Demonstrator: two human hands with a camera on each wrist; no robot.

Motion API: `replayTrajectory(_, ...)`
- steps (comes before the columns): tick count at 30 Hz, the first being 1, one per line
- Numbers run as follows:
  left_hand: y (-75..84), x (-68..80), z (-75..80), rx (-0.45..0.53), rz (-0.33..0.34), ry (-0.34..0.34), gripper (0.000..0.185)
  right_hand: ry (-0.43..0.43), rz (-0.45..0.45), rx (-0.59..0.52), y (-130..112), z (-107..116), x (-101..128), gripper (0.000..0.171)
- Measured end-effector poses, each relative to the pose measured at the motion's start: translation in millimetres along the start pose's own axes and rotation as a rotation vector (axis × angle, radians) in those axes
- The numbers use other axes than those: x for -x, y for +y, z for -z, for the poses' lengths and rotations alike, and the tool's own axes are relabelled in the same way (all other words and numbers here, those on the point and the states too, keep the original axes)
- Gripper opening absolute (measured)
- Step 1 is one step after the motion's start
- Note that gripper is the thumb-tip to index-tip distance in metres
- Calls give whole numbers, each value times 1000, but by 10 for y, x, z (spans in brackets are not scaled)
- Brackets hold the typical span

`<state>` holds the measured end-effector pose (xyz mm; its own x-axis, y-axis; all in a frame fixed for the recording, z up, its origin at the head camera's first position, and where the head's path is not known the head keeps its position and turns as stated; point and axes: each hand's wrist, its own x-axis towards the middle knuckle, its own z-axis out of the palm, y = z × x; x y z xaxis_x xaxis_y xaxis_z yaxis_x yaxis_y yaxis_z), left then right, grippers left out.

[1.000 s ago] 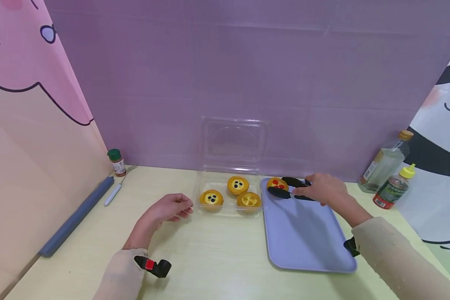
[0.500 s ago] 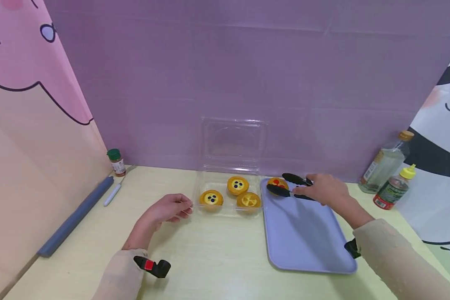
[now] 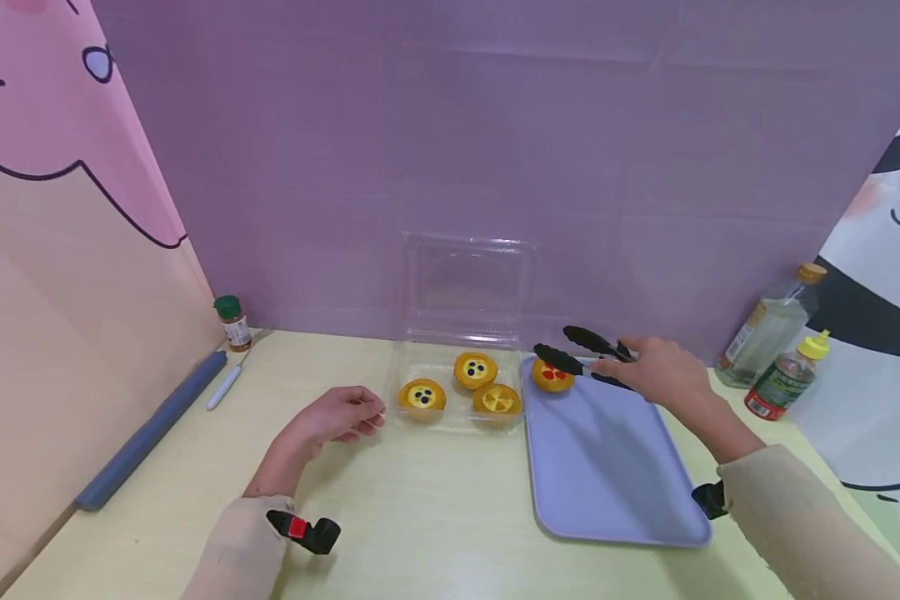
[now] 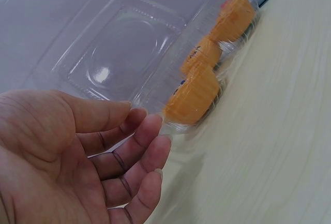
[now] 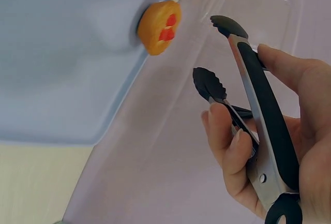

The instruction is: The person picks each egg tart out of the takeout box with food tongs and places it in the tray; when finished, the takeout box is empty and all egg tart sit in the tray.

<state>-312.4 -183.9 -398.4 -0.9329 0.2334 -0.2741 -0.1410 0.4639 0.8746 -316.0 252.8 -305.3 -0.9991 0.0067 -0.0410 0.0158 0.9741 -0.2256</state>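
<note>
My right hand (image 3: 663, 375) holds black-tipped metal tongs (image 5: 258, 110), their arms spread apart with nothing between them. Just below and left of the tips, a tart with red topping (image 3: 552, 377) sits in the far left corner of a lavender tray (image 3: 615, 467). Left of the tray stands a clear plastic clamshell container (image 3: 457, 425), its lid (image 3: 468, 283) raised against the wall. Inside are two blueberry-dotted tarts, one at the left (image 3: 422, 398) and one behind (image 3: 476, 370), plus a tart with yellow wedges (image 3: 497, 402). My left hand (image 4: 103, 151) pinches the container's left edge between thumb and fingertips.
A glass bottle (image 3: 772, 329) and a yellow-capped squeeze bottle (image 3: 787, 379) stand at the right. At the left are a green-lidded spice jar (image 3: 232, 323), a white-handled utensil (image 3: 226, 387) and a long blue-grey bar (image 3: 153, 429). A purple wall (image 3: 450, 150) closes off the back.
The tongs have spread and let go of the red-topped tart, which stays on the tray. My right hand has lifted them up and slightly right. The left hand stays put.
</note>
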Motion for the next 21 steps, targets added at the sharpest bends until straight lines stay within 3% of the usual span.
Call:
replayTrajectory(8,-19,-23,11,2,12,7,27,120,81,-24,-130,-30,122,86)
replayTrajectory(21,-5,-6,-8,-9,7,8,27,113,126,-58,-315,-223,214,82)
